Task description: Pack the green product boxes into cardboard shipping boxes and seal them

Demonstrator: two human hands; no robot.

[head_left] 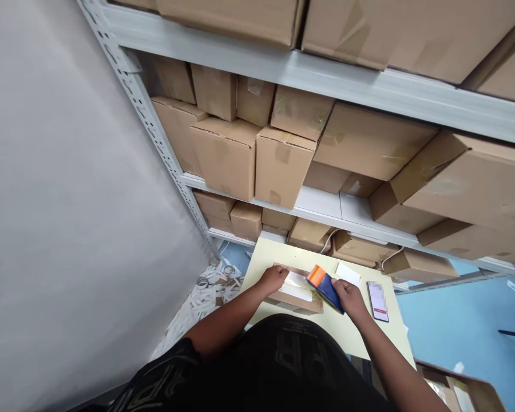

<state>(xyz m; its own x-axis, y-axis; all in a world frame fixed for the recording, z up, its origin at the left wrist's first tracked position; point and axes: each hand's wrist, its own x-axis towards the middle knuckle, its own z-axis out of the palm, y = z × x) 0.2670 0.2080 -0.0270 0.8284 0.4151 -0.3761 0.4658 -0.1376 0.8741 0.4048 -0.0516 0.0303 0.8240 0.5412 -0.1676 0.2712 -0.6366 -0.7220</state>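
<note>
My left hand (273, 278) rests with curled fingers on the left edge of a small open cardboard box (299, 301) that stands on a pale yellow table (266, 257). White sheets lie inside the box. My right hand (347, 294) grips a flat packet (324, 284), orange at one end and dark blue along the rest, and holds it tilted over the right side of the box.
A phone (377, 301) with a lit screen lies on the table right of my right hand, and a white card (348, 273) lies behind the packet. Grey metal shelving (335, 80) stacked with cardboard boxes rises in front. Paper scraps and tape rolls (210, 283) litter the floor at left.
</note>
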